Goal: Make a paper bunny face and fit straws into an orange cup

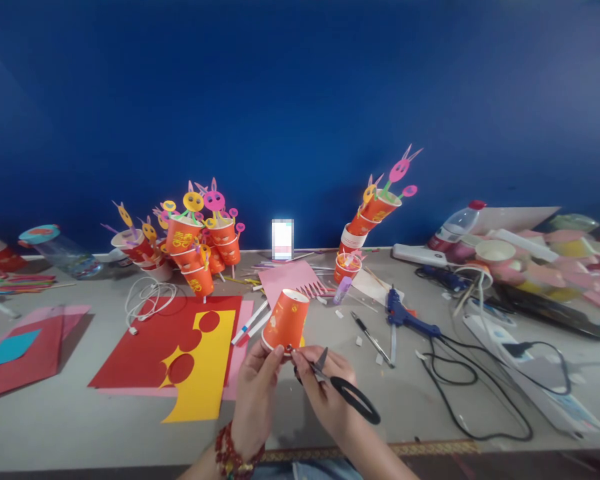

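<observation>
The left hand (258,383) pinches the near rim of one upturned, tilted orange paper cup (286,317), which lies just beyond the fingertips of both hands and mostly to the far side of them, while the right hand (330,393), its thumb close to that rim, grips one pair of scissors (334,381). From left to right around them are one blue sheet (11,349), one clear jar (67,253) farther off, one cut yellow sheet (213,383), one purple glue stick (343,291), one pen (373,339), one blue glue gun (414,321) and, at far right, one red-capped bottle (457,225).
</observation>
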A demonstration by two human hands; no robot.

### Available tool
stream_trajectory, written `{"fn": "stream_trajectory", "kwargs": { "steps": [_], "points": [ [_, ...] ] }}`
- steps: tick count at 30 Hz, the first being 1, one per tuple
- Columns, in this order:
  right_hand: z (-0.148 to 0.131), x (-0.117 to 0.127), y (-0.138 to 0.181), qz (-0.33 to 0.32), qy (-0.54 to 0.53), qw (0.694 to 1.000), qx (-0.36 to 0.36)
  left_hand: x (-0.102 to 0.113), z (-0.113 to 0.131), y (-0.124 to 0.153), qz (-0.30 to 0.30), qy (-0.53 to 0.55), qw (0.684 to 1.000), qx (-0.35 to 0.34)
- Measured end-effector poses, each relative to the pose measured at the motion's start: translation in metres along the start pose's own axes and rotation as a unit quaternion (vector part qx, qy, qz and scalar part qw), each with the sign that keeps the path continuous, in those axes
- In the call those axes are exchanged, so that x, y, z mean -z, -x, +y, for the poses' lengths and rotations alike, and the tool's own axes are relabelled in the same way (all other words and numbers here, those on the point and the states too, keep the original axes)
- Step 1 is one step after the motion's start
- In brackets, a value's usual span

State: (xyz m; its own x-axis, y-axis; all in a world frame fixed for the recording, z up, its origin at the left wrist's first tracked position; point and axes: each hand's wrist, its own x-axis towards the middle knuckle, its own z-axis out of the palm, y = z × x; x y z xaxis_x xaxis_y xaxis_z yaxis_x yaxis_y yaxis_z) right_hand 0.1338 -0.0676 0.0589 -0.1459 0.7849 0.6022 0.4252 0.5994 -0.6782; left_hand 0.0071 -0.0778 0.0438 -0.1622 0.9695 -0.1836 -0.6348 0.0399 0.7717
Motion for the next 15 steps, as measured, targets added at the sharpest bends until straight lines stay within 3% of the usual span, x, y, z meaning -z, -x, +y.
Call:
{"fn": "stream_trajectory", "kwargs": {
  "steps": [15],
  "points": [
    [-0.0014,0.0031,-0.0042,-0.025,0.027,0.993,0.111,0.004,0.0028,0.002,0.005,-0.063,0.998,-0.012]
  ]
}}
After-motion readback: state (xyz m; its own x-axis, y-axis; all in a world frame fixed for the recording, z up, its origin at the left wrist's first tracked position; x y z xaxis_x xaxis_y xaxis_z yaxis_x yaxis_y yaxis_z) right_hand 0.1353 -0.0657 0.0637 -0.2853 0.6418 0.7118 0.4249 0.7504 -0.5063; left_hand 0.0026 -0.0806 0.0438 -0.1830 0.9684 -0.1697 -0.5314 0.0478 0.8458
